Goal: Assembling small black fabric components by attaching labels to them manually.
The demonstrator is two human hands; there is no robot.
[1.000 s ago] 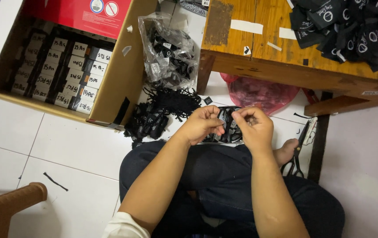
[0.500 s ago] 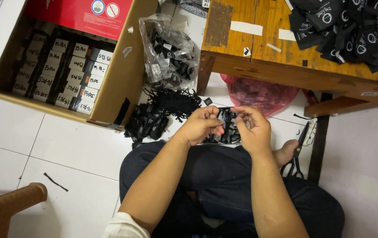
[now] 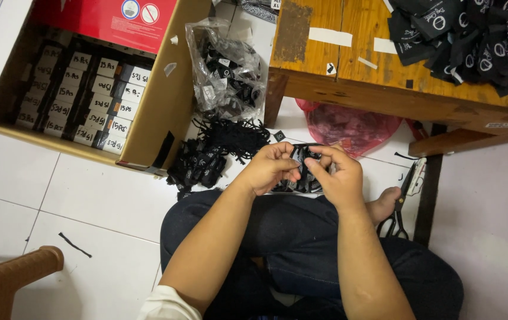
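I sit cross-legged on a white tiled floor. My left hand (image 3: 270, 169) and my right hand (image 3: 338, 176) meet above my knees, both pinching a small bunch of black fabric labels (image 3: 302, 161) between fingers and thumbs. More black labels lie in a loose heap (image 3: 212, 155) on the floor just left of my hands. A clear plastic bag of the same labels (image 3: 225, 76) stands behind that heap.
An open cardboard box (image 3: 160, 112) at the left holds rows of black bundles with white tags. A wooden table (image 3: 384, 83) at the upper right carries a pile of black labels (image 3: 473, 41); a pink plastic bag (image 3: 349, 125) sits under it. Scissors (image 3: 401, 204) lie by my right foot.
Both hands stay together on the labels; the fingers have shifted slightly, working the small bunch between them.
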